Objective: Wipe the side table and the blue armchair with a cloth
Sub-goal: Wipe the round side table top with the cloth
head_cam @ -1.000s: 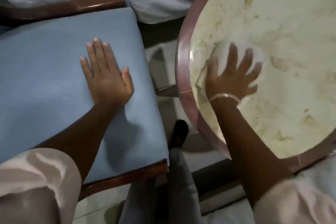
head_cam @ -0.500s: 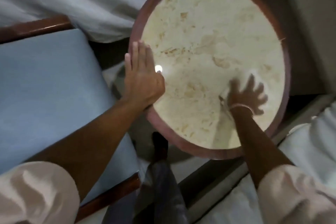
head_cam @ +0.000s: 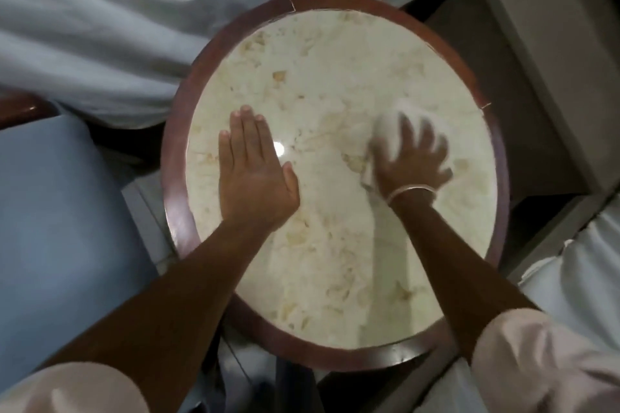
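Observation:
The round side table has a cream marble top and a dark red-brown wooden rim. My left hand lies flat on the top's left half, fingers together, holding nothing. My right hand, with a thin bracelet at the wrist, presses a white cloth onto the top's right half; the fingers are spread and blurred. Most of the cloth is hidden under the hand. The blue armchair shows its seat cushion at the left edge.
White bedding fills the upper left behind the table. A beige box-like unit stands at the upper right. More white fabric lies at the right edge. My leg and floor tiles show between chair and table.
My left hand has left the blue seat and now rests flat on the marble top. My right hand with the cloth has swept across the top toward its right half. The view shifted right.

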The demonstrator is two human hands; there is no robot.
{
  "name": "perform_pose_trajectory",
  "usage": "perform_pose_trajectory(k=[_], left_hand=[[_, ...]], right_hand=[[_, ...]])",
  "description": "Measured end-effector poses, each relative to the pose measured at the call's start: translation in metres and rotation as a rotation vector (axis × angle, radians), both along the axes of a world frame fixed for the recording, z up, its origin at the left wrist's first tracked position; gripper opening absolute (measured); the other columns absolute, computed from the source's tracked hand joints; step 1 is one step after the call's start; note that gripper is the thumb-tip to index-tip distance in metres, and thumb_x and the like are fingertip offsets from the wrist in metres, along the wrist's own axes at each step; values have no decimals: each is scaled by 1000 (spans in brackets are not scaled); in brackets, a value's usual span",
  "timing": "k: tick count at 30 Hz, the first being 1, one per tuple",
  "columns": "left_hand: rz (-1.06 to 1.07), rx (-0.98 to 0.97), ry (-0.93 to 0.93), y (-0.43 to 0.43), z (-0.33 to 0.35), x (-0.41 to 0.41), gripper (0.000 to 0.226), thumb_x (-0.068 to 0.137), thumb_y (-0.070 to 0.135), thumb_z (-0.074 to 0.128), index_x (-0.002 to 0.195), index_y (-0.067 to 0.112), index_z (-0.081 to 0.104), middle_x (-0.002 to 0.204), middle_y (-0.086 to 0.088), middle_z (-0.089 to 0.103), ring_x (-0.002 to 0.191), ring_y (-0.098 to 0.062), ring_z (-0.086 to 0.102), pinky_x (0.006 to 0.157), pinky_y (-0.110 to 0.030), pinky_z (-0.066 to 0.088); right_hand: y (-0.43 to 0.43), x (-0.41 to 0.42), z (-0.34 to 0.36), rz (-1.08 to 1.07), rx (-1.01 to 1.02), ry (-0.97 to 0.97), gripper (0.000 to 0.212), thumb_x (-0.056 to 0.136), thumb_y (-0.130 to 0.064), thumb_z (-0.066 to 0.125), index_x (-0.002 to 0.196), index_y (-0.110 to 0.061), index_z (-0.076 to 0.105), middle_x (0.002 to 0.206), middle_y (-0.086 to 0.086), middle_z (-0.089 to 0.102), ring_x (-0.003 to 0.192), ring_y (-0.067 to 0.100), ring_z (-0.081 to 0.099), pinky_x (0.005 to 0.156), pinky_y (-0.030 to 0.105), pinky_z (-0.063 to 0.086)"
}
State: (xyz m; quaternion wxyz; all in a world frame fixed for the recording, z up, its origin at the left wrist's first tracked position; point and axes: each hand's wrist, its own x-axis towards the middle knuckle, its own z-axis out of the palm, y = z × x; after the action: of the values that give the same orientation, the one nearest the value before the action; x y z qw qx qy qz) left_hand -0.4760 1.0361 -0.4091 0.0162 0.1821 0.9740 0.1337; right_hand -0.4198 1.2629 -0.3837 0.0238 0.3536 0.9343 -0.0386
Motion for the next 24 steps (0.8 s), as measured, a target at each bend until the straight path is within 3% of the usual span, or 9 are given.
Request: perform_pose_trajectory(k=[3, 5, 7, 10, 12, 15, 18, 21, 24], left_hand=[[-11, -29, -14, -1, 1, 1, 79, 95, 40, 32, 157, -5, 11, 167, -28, 13, 158, -39, 8, 128, -54, 11], [3, -39, -16, -2, 5, 2, 78, 96, 41, 29, 158, -4, 11, 168, -28, 13, 158, -39, 7, 128, -55, 13], [8, -46, -18, -1, 8, 3, 77, 97, 41, 27, 158, -4, 11, 168, -28, 13, 158, -38, 7, 127, -55, 14], [14, -55, 16, 1, 5, 2, 77, 97, 40, 31, 158, -4, 15, 167, -28, 16, 158, -38, 9, 127, -56, 16], [23, -66, 35, 0, 3, 3, 78, 96, 39, 35, 157, -4, 16, 166, -28, 18, 158, -38, 11, 126, -56, 17], [76, -88, 15, 0, 8, 4, 78, 95, 38, 38, 157, -4, 17, 166, -27, 20, 157, -37, 14, 127, -54, 18], [176, -66, 5, 3, 21, 3, 69, 94, 24, 41, 155, -6, 27, 163, -27, 29, 154, -39, 24, 124, -56, 26], [245, 4, 33, 5, 26, -1, 66, 86, 7, 50, 149, -8, 39, 157, -27, 40, 149, -41, 35, 120, -57, 35], [258, 28, -5, 7, 28, -3, 66, 85, 8, 49, 149, -6, 39, 158, -25, 40, 151, -38, 33, 122, -54, 32]], right_hand=[[-53, 63, 4, 378, 58, -23, 68, 87, -68, 40, 149, -41, 31, 162, 2, 32, 149, 34, 26, 102, 59, 37], [-45, 142, 19, 330, -2, -60, 67, 86, -66, 44, 146, -37, 39, 160, 5, 35, 146, 37, 31, 100, 63, 41], [7, 167, 27, 199, -3, -112, 66, 88, -65, 38, 142, -28, 45, 155, 10, 38, 140, 40, 37, 103, 66, 40], [83, 70, 25, -155, -16, -90, 72, 84, -67, 32, 146, -31, 32, 157, 13, 33, 141, 44, 30, 110, 71, 28], [89, -40, 18, -185, -60, -11, 72, 82, -69, 32, 147, -38, 24, 161, 8, 25, 146, 43, 21, 109, 74, 23], [18, -137, 4, 215, -28, 45, 70, 85, -70, 39, 148, -42, 30, 163, 3, 28, 148, 40, 21, 109, 70, 25], [-56, -76, 4, 533, -13, 11, 72, 82, -68, 43, 148, -44, 30, 163, 1, 30, 148, 38, 26, 106, 66, 30], [-27, 1, 19, 207, -29, -5, 72, 79, -64, 41, 147, -41, 35, 161, 4, 33, 145, 40, 30, 100, 66, 37], [31, -54, 27, -74, -87, -68, 67, 82, -63, 34, 145, -39, 25, 160, 8, 26, 142, 46, 25, 101, 72, 34]])
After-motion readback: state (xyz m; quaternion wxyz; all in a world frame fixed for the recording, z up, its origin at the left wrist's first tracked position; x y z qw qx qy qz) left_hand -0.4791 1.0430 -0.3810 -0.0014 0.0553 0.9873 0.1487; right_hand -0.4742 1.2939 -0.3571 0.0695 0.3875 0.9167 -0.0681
